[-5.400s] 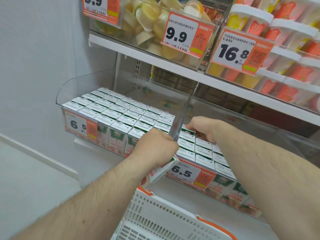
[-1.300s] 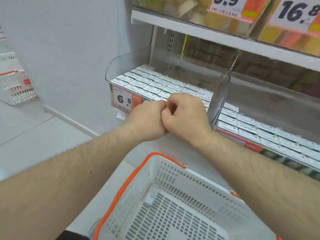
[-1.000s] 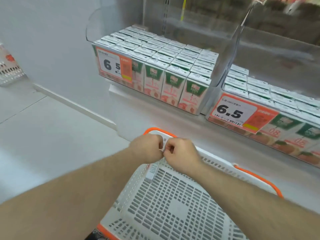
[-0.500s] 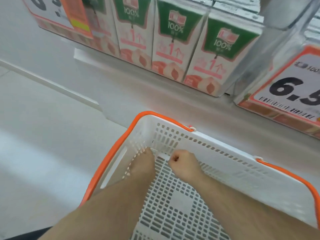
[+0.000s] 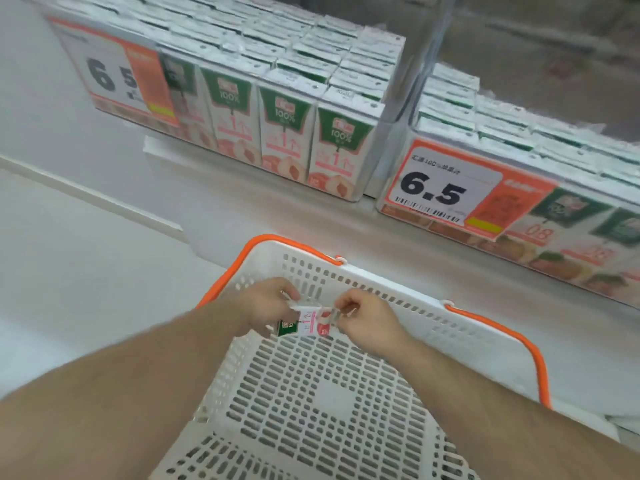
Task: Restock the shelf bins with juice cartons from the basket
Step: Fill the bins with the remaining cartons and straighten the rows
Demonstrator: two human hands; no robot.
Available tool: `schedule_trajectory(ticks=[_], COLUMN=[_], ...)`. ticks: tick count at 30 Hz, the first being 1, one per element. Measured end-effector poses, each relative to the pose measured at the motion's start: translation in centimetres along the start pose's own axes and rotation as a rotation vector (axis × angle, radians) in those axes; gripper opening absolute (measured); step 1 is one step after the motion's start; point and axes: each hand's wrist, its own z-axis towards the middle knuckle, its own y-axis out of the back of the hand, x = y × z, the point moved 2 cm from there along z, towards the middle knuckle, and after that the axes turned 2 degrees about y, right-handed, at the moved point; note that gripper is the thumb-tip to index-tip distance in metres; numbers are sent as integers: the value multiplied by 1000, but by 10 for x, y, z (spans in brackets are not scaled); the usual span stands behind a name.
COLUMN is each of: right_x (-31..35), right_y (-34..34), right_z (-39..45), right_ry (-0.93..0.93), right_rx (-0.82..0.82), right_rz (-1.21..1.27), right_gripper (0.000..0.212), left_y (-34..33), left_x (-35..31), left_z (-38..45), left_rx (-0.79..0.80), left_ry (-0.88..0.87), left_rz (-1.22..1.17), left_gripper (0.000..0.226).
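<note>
Carton: the juice carton point(image 5: 304, 322) is in the far-left corner of the basket point(image 5: 460, 336), lying on its side and caught between my two hands, just above the slotted floor.
Long axis: it runs 9 to 3 o'clock, green top end towards my left hand, pink peach end towards my right.
Left hand: my left hand point(image 5: 266, 306) pinches the carton at its 9 o'clock end, fingers curled over the upper edge.
Right hand: my right hand point(image 5: 363, 318) pinches the 3 o'clock end, fingers curled; neither is nearer, since both are already on it.
Relation for the lift: the shelf bins lie at 12 o'clock from my hands and higher up; I judge the carton must be turned upright, green end up, to match the rows.
Left bin: the left bin point(image 5: 381, 140) at 11 o'clock looks packed to its front row, cartons standing upright.
Right bin: the right bin point(image 5: 398, 147) at 1 o'clock shows carton tops too; how much room is left behind them I cannot tell.
Basket contents: I see no other carton on the visible floor, so this may be the last.
Writing: carton fronts read "100%" and a large "1"; the right price tag point(image 5: 446, 188) reads "6.5" over a barcode; the left price tag point(image 5: 117, 76) reads "6 5"; right-bin cartons show "08". The Chinese text is too blurred to read.
</note>
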Motion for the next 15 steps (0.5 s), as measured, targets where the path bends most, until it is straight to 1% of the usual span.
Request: schedule_trajectory(ticks=[1, 2, 6, 8, 9, 10, 12, 14, 15], right_x=[7, 15, 49, 70, 81, 92, 110, 123, 130], right_y=[7, 15, 44, 56, 61, 66, 75, 86, 93], right_z=[-8, -16, -43, -57, -64, -71, -85, -95, -101], right_ry=[15, 24, 138, 199, 230, 256, 313, 372, 396], right_rx=[13, 24, 52, 58, 55, 45, 5, -40, -73], right_rz=[16, 39, 80, 25, -8, -29, -14, 44, 104], right_gripper=[22, 24, 59, 73, 76, 75, 65, 54, 50], left_y=[5, 11, 29, 34, 37, 39, 44, 53, 60], left_x=[-10, -21, -65, -87, -98, -108, -125, -138, -144], left_z=[-10, -20, -66, -92, -104, -116, -139, -160, -170], left_rx=[25, 47, 105, 122, 119, 115, 116, 91, 52], left_ry=[-25, -54, -190, -272, -312, -351, -428, -512, -561], left_rz=[-24, -41, -16, 12, 34, 53, 62, 36, 6], left_gripper=[23, 23, 30, 33, 33, 33, 33, 31, 32])
